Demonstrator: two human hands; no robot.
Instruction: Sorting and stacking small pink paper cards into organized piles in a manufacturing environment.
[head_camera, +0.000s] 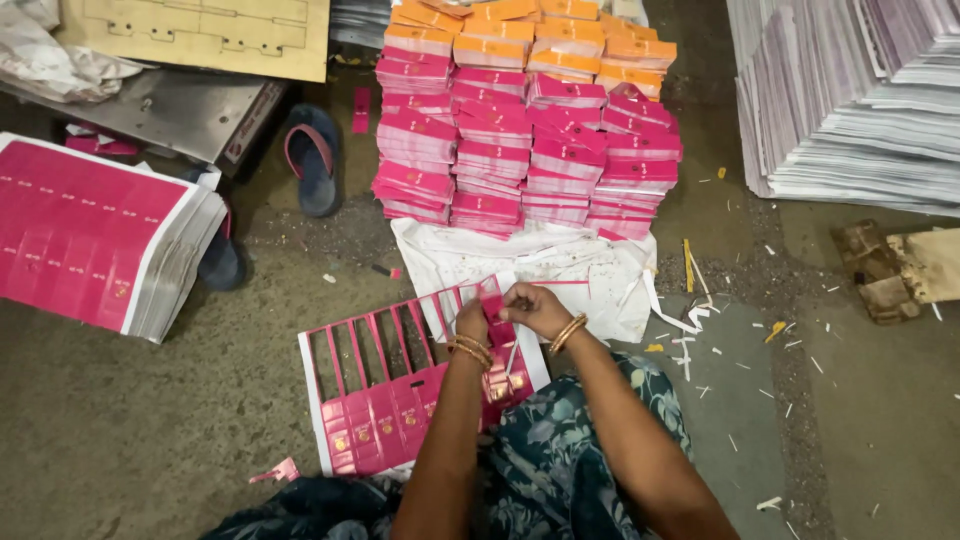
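A pink die-cut printed sheet lies on the floor in front of me, its far half a frame of empty slots, its near half still filled with pink pieces. My left hand and my right hand meet over the sheet's far right corner. Both pinch a small stack of pink cut-out pieces between their fingers. Gold bangles ring both wrists.
Tall stacks of pink and orange cut pieces stand behind a white sack. A pile of uncut pink sheets lies at left, white paper stacks at right. Two sandals and paper scraps lie around.
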